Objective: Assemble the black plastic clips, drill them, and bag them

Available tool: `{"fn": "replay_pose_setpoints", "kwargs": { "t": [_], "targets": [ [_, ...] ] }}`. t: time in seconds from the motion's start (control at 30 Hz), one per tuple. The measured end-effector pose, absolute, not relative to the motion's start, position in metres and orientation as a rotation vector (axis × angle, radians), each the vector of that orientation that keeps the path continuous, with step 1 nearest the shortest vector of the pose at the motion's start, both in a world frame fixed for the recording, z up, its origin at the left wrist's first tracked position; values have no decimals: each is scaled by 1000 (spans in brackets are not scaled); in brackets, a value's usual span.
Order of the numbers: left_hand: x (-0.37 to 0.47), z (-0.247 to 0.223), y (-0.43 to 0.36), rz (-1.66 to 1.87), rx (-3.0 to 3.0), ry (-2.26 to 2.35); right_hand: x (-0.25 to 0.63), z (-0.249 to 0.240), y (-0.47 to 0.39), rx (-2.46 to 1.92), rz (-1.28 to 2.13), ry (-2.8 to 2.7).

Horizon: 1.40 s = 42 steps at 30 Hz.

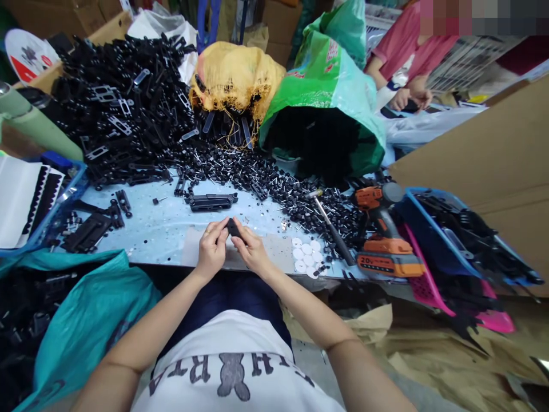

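Note:
Between my two hands, just over the table's front edge, is a small black plastic part [233, 228]. My left hand [213, 246] pinches it from the left, thumb and fingers closed. From the other side my right hand [251, 246] grips the same part with thumb and forefinger. The fingers cover some of it, so its full shape does not show. Just beyond my hands lies a long black plastic assembly [212, 201]. Flat round white discs [306, 256] lie to the right of my right hand.
A hammer [332, 229] and an orange cordless drill [386, 234] lie at right, by a blue basket [450, 229]. Behind are heaped black parts [128, 103], small pieces with metal pins [240, 171] and a green sack [317, 86]. A co-worker's hands [409, 100] are at back right.

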<state>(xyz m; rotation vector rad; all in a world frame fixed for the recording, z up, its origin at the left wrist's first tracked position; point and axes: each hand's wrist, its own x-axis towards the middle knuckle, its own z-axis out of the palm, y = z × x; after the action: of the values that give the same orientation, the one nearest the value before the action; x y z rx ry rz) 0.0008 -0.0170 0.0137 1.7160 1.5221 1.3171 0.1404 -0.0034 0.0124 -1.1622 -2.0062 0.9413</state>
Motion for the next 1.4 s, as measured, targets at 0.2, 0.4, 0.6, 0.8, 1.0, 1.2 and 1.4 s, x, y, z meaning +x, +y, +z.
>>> {"fn": "replay_pose_setpoints", "kwargs": {
  "t": [0.2,0.4,0.6,0.8,1.0,1.2,1.4],
  "targets": [
    [-2,5,-10,734,2256,1618,205,19,83,-1559,455,-2204],
    [6,16,10,149,2690,1294,286,39,207,-2318,1,-1869],
    [3,17,-3,-43,2559,1762,307,36,254,-2584,118,-1750],
    [-2,12,-10,-26,2581,1709,331,41,248,-2407,29,-2120],
    [-4,12,-8,53,2588,1582,328,46,253,-2060,5,-2531],
    [-13,7,-7,94,2594,1617,327,69,256,-1806,-79,-2641],
    [-8,8,1,140,2477,1468,259,60,135,-893,-174,-2987]
  ]
}}
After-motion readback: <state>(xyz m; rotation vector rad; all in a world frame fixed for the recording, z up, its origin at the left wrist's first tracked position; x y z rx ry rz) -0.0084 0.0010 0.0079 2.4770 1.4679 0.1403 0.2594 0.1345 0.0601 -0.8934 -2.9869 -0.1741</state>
